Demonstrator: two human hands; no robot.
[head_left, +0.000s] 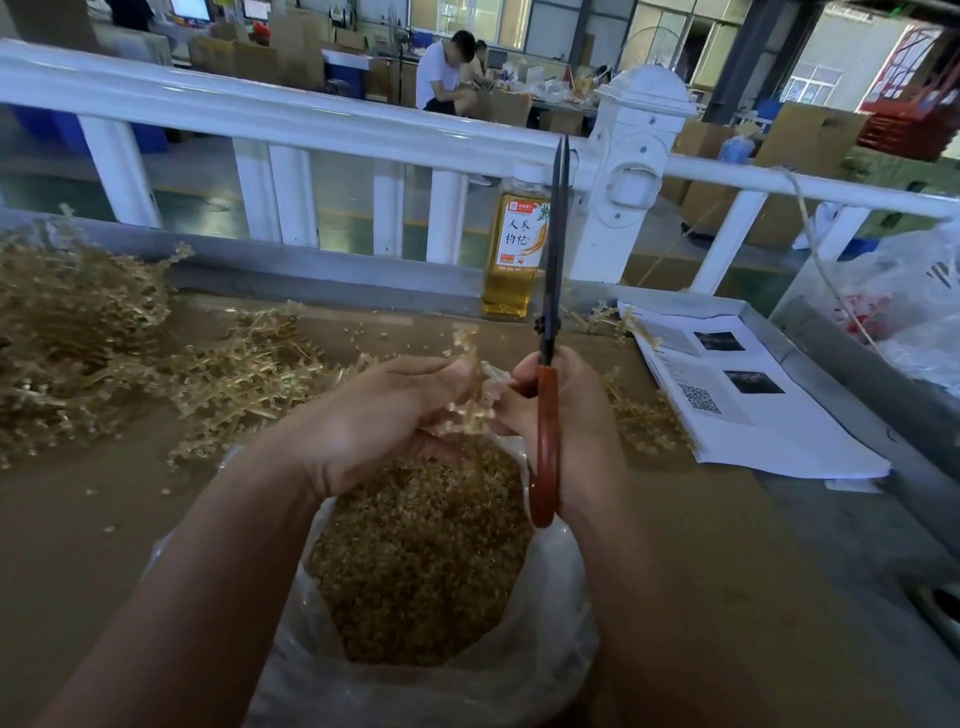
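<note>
My 2 hands are meeting above the bag. The left hand is pinching a plastic sprig; the right hand is gripping the scissors, blades together, pointing up and away. The sprig is standing roughly upright, just left of the scissors.

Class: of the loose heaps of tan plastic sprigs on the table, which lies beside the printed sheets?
The small scatter right of the right hand, beside the printed sheets; the bigger heaps lie left of the left hand.
</note>
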